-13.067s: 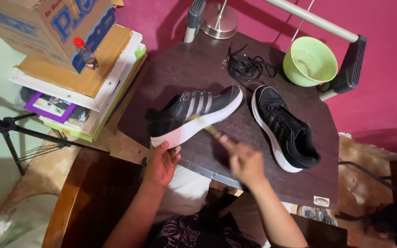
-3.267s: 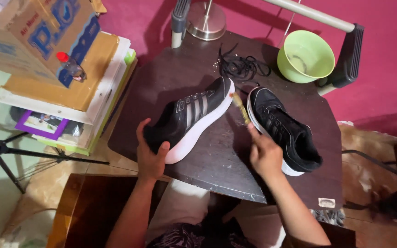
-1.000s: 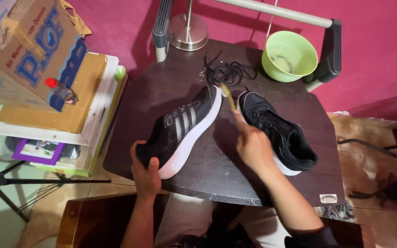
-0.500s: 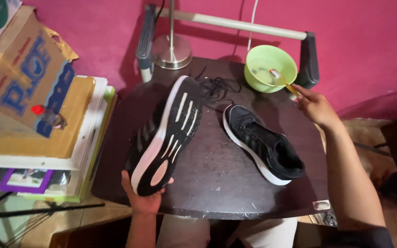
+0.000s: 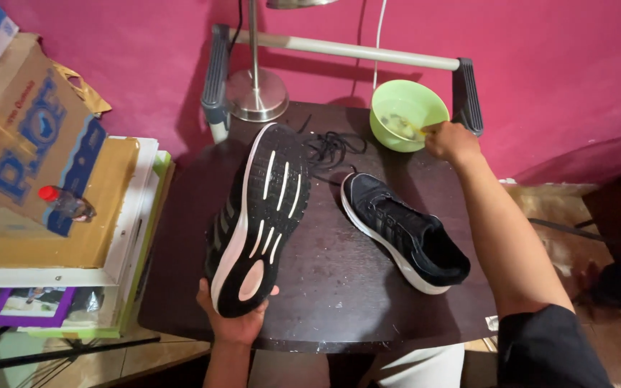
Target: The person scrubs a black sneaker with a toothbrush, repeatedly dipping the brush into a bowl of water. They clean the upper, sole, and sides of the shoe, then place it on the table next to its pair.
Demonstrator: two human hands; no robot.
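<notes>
Head view: black sneaker (image 5: 256, 215) tipped on side, sole facing me, on dark table (image 5: 325, 302). My left hand (image 5: 235, 320) cups its heel, fingers wrapped around it. My right hand (image 5: 451, 140) at rim of green bowl (image 5: 407, 108), fingers pinched on thin stick dipped in bowl. Second sneaker (image 5: 404, 233) upright between them. Loose laces (image 5: 332, 147) just behind, lamp base (image 5: 256, 93) beyond.
</notes>
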